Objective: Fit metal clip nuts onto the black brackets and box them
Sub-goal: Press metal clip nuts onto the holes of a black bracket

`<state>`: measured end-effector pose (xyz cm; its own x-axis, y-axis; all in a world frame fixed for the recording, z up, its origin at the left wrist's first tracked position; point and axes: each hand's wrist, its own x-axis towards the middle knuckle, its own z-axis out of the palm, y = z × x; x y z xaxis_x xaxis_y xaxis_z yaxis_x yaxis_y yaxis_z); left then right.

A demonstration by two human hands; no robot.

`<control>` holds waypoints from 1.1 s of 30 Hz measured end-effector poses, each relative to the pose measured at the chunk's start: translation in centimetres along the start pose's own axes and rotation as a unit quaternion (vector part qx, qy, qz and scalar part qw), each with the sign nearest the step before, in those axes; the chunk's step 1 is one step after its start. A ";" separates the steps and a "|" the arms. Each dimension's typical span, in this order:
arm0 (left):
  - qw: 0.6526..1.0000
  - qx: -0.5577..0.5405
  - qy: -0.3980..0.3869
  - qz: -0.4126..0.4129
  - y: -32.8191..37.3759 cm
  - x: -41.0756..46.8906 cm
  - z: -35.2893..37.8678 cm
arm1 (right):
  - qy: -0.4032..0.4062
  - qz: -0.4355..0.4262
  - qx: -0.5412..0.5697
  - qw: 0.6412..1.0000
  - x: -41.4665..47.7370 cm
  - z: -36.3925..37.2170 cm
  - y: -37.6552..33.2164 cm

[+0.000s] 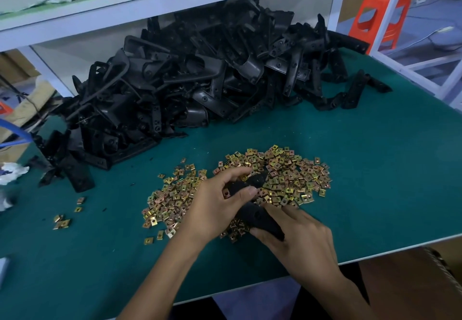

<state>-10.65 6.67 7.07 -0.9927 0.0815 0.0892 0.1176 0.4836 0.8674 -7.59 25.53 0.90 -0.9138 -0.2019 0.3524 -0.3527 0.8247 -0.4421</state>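
Right hand [300, 234] and left hand [215, 207] curl round one black bracket [258, 217].

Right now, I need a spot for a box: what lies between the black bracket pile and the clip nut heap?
Head view: only bare green mat between black bracket pile and clip nut heap.

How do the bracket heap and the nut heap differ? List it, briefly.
The bracket heap is black; the nut heap is brassy gold. The bracket heap's pieces are long; the nut heap's are small squares. The bracket heap is piled high at the back; the nut heap spreads low in front. Both lie loose on the green table.
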 end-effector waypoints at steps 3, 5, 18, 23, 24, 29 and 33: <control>1.000 0.004 0.021 -0.001 0.0 -0.1 0.2 | -0.010 0.006 0.000 1.000 0.0 -0.2 0.0; 0.999 -0.018 0.033 -0.009 0.1 0.0 0.2 | -0.015 0.013 0.006 1.000 0.1 -0.4 -0.1; 0.944 -0.226 0.164 -0.175 1.0 1.4 1.8 | 0.009 -0.007 -0.009 1.000 0.0 0.4 0.2; 0.941 -0.223 0.171 -0.192 1.1 1.4 1.8 | 0.013 -0.016 -0.014 1.000 -0.1 0.4 0.1; 0.946 -0.209 0.169 -0.184 1.1 1.4 1.5 | 0.011 -0.016 -0.013 1.000 -0.2 0.4 0.1; 0.984 -0.116 0.083 -0.105 1.0 1.5 -1.1 | 0.006 -0.012 0.002 1.000 -0.1 0.2 0.2; 0.984 -0.125 0.078 -0.096 1.0 1.3 -1.0 | 0.008 -0.017 0.003 1.000 -0.1 0.2 0.1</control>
<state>-11.91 6.37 8.51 -0.9905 -0.1340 -0.0316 -0.0642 0.2464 0.9670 -7.57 25.54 0.60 -0.8984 -0.2209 0.3797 -0.3841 0.8142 -0.4353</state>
